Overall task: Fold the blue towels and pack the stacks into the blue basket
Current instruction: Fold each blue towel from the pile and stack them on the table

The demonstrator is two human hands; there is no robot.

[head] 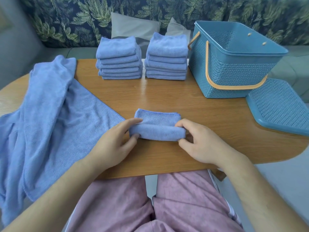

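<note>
A small blue towel [158,126] lies partly folded on the wooden table [184,101] in front of me. My left hand [115,143] pinches its left end and my right hand [199,141] pinches its right end, both lifting the near fold over the rest. Two stacks of folded blue towels, the left stack [119,59] and the right stack [166,57], stand at the table's far edge. The blue basket [234,64] with orange handles stands at the far right, nothing visible inside. Unfolded blue towels [48,118] lie heaped at the left, hanging over the edge.
The basket's blue perforated lid [279,106] lies flat on the table's right end, in front of the basket. A sofa with leaf-print cushions [150,12] and grey pillows sits behind the table. My legs in pink trousers [150,206] are under the near edge.
</note>
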